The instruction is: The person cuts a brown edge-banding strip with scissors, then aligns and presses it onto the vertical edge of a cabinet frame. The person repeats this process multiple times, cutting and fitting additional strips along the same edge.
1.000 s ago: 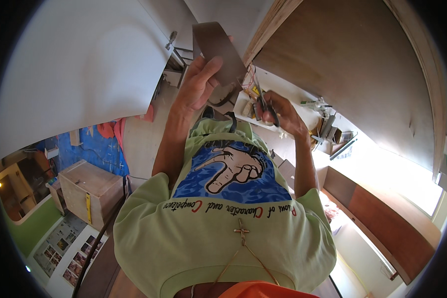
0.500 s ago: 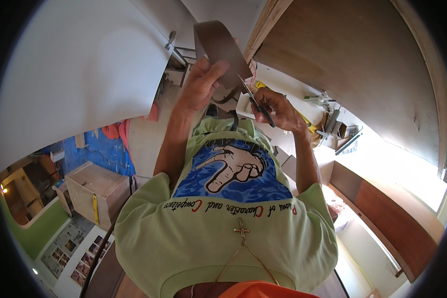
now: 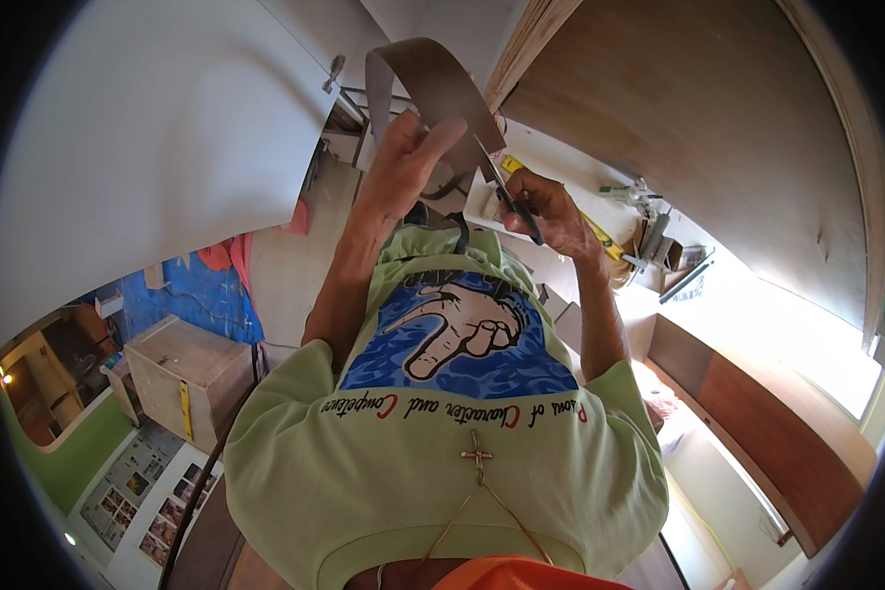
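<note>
In the head view, held a brown strip (image 3: 438, 88) in the left hand (image 3: 400, 169), out ahead of the body, with the thumb on its face. Gripped scissors (image 3: 522, 218) in the right hand (image 3: 551, 214), with the fingers closed about the black handles. Had the strip bent into a loop, with its long axis arching up on the left, over, and then down to the right, toward an end just beside the right hand. Set the scissors aslant over the strip near that end, with the tip pointing up and left, toward the left thumb. Could not tell the gap between the blades. Had the right hand nearer to the strip's end and the left hand farther along its length.

Saw a wooden box (image 3: 187, 364) low on the left, with a narrow yellow piece (image 3: 186, 408) on its side; could not make out any contents. Noticed a small brown box (image 3: 671, 258) on the right, by a white worktop (image 3: 570, 169) bearing a yellow bar (image 3: 600, 236); again, could not tell the contents.
</note>
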Motion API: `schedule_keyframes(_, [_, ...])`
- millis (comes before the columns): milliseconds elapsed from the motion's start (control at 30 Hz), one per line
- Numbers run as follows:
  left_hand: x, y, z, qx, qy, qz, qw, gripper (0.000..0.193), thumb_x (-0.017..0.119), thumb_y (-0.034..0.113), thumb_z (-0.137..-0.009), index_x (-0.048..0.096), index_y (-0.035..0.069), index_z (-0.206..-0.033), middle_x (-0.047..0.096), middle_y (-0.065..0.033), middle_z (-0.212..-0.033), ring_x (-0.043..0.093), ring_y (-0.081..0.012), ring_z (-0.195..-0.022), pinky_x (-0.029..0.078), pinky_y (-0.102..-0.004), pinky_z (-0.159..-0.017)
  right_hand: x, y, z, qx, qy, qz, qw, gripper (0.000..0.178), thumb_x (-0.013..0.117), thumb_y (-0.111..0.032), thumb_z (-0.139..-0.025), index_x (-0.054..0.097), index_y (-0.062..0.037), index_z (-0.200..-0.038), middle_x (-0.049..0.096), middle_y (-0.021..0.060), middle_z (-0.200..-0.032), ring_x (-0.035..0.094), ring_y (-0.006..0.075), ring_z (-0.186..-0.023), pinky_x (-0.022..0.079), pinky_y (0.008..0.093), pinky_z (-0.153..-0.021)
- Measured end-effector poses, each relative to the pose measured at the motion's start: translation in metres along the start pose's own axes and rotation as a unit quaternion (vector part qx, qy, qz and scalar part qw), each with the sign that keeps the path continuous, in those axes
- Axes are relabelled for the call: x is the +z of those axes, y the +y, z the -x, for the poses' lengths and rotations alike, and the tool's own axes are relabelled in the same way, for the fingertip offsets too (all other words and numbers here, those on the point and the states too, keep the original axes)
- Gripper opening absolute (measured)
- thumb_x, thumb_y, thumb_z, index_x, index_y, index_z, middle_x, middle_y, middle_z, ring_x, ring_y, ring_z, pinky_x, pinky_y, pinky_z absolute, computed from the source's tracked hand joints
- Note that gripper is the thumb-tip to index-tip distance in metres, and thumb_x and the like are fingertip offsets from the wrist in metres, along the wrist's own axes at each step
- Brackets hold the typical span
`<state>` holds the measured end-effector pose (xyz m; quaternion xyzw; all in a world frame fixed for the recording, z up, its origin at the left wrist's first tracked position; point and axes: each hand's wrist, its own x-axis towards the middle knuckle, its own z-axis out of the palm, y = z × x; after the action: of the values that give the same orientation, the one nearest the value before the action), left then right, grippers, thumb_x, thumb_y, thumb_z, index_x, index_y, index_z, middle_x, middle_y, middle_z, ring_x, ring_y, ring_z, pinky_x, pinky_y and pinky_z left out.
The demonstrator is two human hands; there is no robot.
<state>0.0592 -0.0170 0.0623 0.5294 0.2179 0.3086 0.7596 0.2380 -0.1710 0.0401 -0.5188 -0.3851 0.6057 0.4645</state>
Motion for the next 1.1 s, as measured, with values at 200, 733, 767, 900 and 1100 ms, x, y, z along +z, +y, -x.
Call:
schedule_keyframes(200, [-0.013,-0.003,-0.005,-0.039,-0.049,0.022,0.998,0.052,0.060,0.021,-0.102,0.044,0.002,-0.148,0.064,-0.0029,-0.127,0.061,-0.0090,-0.110,0.051,-0.0279,-0.095,0.008,0.004,0.000,-0.016,0.028,-0.016,0.999,0.050,0.086,-0.043,-0.078,0.056,-0.0060,-0.094,0.058,-0.0007,-0.084,0.050,0.0069,-0.075,0.039,0.0227,-0.065])
schedule_keyframes(733, [-0.006,0.007,-0.008,0.000,-0.002,0.132,0.991,0.053,0.059,0.021,-0.103,0.042,0.001,-0.149,0.063,-0.0021,-0.125,0.060,-0.0080,-0.108,0.049,-0.0252,-0.087,-0.003,0.009,-0.002,-0.098,0.025,-0.041,0.994,0.063,0.079,-0.053,-0.081,0.058,-0.0043,-0.115,0.065,0.0053,-0.096,0.058,0.0108,-0.080,0.047,0.0252,-0.071])
schedule_keyframes(767, [-0.006,0.008,-0.008,-0.004,-0.012,0.131,0.991,0.054,0.059,0.021,-0.103,0.042,0.002,-0.149,0.063,-0.0022,-0.125,0.060,-0.0080,-0.108,0.049,-0.0252,-0.087,0.001,0.005,-0.006,-0.114,0.076,-0.050,0.989,0.056,0.079,-0.046,-0.083,0.058,-0.0045,-0.116,0.065,0.0064,-0.099,0.060,0.0121,-0.083,0.048,0.0269,-0.074])
schedule_keyframes(900, [-0.003,0.007,-0.008,-0.019,-0.042,0.147,0.988,0.054,0.059,0.021,-0.103,0.041,0.002,-0.150,0.063,-0.0031,-0.125,0.061,-0.0090,-0.110,0.051,-0.0258,-0.090,0.017,-0.012,-0.028,-0.209,0.174,-0.147,0.951,0.039,0.076,-0.007,-0.086,0.053,-0.0050,-0.118,0.063,0.0106,-0.116,0.066,0.0179,-0.096,0.055,0.0335,-0.085])
schedule_keyframes(1100, [0.000,0.008,-0.008,0.010,-0.044,0.173,0.984,0.054,0.058,0.021,-0.103,0.039,0.001,-0.150,0.062,-0.0063,-0.128,0.061,-0.0143,-0.117,0.051,-0.0315,-0.099,0.033,-0.033,-0.036,-0.252,0.216,-0.097,0.938,0.044,0.074,0.005,-0.082,0.052,-0.0065,-0.118,0.062,0.0080,-0.110,0.066,0.0166,-0.093,0.055,0.0305,-0.081])
